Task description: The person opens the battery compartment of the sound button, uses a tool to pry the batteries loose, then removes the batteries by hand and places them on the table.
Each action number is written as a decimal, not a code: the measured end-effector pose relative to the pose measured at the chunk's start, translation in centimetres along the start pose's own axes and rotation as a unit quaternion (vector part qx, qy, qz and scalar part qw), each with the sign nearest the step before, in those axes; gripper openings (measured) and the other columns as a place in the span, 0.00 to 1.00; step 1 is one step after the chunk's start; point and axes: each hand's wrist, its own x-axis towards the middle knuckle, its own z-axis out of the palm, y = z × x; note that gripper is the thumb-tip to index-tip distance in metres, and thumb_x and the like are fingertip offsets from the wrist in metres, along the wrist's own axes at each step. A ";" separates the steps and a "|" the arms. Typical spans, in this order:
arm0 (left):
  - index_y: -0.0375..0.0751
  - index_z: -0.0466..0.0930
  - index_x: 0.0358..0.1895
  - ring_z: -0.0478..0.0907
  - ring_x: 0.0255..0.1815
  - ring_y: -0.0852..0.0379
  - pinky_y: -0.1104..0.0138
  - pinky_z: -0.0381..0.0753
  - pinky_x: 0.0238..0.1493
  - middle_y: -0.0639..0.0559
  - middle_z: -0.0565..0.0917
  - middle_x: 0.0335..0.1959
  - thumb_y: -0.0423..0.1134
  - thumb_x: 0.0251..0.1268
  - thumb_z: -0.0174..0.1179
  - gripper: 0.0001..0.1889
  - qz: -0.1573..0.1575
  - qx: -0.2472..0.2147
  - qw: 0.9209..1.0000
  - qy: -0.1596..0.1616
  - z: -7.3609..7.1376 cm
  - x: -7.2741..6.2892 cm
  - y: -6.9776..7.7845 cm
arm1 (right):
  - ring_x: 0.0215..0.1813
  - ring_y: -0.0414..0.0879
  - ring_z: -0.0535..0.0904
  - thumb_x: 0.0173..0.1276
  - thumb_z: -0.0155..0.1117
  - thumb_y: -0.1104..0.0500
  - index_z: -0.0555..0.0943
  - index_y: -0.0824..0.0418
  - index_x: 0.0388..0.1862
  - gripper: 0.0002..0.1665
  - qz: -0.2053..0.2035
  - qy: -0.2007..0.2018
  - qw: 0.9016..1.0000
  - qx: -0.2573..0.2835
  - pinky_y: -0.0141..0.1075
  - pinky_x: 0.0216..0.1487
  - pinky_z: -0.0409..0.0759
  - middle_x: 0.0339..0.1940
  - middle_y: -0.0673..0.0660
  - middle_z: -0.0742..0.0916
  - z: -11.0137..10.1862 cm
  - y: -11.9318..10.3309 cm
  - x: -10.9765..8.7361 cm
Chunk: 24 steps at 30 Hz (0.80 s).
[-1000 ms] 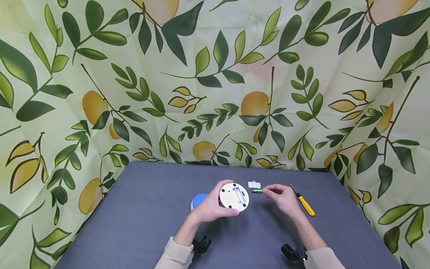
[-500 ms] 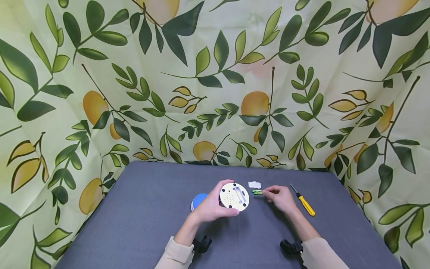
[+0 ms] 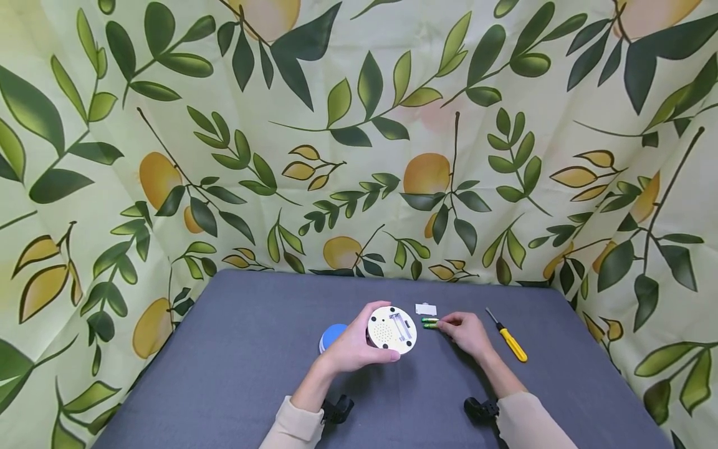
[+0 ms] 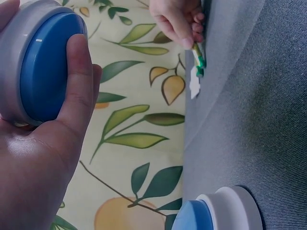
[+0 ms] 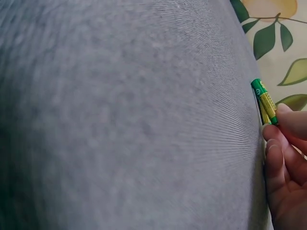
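My left hand [image 3: 354, 340] grips a round white push-button device [image 3: 384, 335] by its rim, with its underside and open battery slot showing in the head view. Its blue top [image 4: 48, 67] faces the left wrist camera. Between thumb and fingers, my right hand [image 3: 467, 333] pinches a green-and-yellow battery [image 5: 265, 99] low over the table, to the right of the device. A second battery [image 3: 429, 320] lies right beside it, partly hidden behind it in the right wrist view. Just beyond them is a small white battery cover [image 3: 426, 309].
Another device with a blue top [image 3: 333, 335] stands on the grey table [image 3: 252, 362], partly behind my left hand. To the right of my right hand lies a screwdriver with a yellow handle [image 3: 513, 345]. Patterned cloth [image 3: 359, 156] rises behind the table.
My right hand has drawn slightly towards me with the pinched battery, and the second battery now shows apart from it. The left hand and device have stayed in place.
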 end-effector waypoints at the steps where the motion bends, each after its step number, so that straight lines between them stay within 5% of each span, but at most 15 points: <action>1: 0.50 0.61 0.74 0.74 0.53 0.55 0.65 0.73 0.55 0.51 0.75 0.56 0.40 0.51 0.77 0.46 -0.001 0.000 1.000 0.000 0.0 0.0 0.0 | 0.28 0.43 0.76 0.65 0.71 0.63 0.88 0.67 0.35 0.06 -0.005 0.002 1.000 -0.005 0.32 0.29 0.74 0.31 0.55 0.87 0.1 0.0 0.0; 8: 0.50 0.60 0.74 0.74 0.53 0.56 0.66 0.73 0.55 0.50 0.75 0.57 0.40 0.51 0.77 0.46 0.001 0.000 1.000 -0.001 -0.1 0.0 0.1 | 0.29 0.44 0.75 0.65 0.71 0.62 0.88 0.68 0.35 0.07 -0.003 0.010 1.000 -0.018 0.34 0.30 0.72 0.30 0.55 0.86 0.3 -0.2 0.1; 15: 0.50 0.61 0.74 0.75 0.52 0.55 0.66 0.74 0.54 0.50 0.76 0.56 0.40 0.51 0.77 0.46 0.000 -0.005 1.000 -0.001 0.2 0.0 0.2 | 0.27 0.43 0.79 0.68 0.70 0.63 0.87 0.71 0.40 0.10 0.032 0.018 0.999 0.036 0.33 0.27 0.80 0.28 0.55 0.86 -0.2 -0.7 -0.5; 24: 0.50 0.59 0.75 0.75 0.53 0.54 0.65 0.75 0.54 0.48 0.74 0.58 0.40 0.52 0.76 0.47 -0.007 -0.009 1.000 0.001 0.2 0.1 -0.1 | 0.30 0.47 0.82 0.70 0.69 0.61 0.86 0.71 0.44 0.12 0.019 0.002 0.996 0.089 0.36 0.32 0.83 0.31 0.60 0.86 -1.2 -3.5 -2.7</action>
